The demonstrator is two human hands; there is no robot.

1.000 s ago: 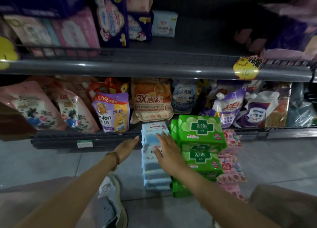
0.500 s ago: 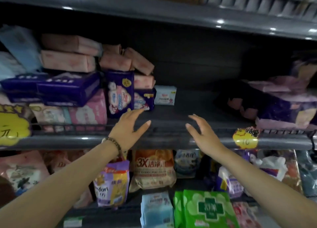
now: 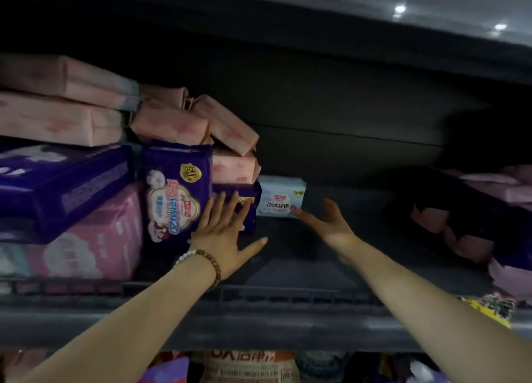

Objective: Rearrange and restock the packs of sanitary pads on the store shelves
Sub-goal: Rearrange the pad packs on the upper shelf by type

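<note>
Small white pack (image 3: pixel 280 196): soft rectangular wrapper, pale blue-white, printed "100%" with further text too small to read, a small red mark on the front. Standing upright on the dark shelf (image 3: pixel 302 270), deep toward the back, just right of the purple stack.

Upright purple pack (image 3: pixel 175 192): glossy deep purple, white cloud-shaped panel with pink and blue lettering, gold round seal marked "50". A smaller purple pack (image 3: pixel 244 201) directly to its right, partly covered by fingers.

Left hand (image 3: pixel 223 234): fully open, fingers spread and flat, palm forward, fingertips laid against the smaller purple pack and the right edge of the upright purple pack; thumb splayed right above the shelf. Nothing gripped. Beaded bracelet (image 3: pixel 205 263) at the wrist.

Right hand (image 3: pixel 328 222): open, fingers extended and loosely curved, holding nothing. Fingertips at the lower right corner of the small white pack; actual contact not determinable.

Shelf contents, left side: pink packs (image 3: pixel 169 123) piled loosely on top, several tilted; a flat purple box (image 3: pixel 63 186) over a large pink pack (image 3: pixel 95 232). Centre of shelf bare apart from the small white pack. Right side: pink and dark packs (image 3: pixel 483 209) in shadow, details unclear. Yellow price tag (image 3: pixel 489 310) on the shelf's front rail at right.
</note>
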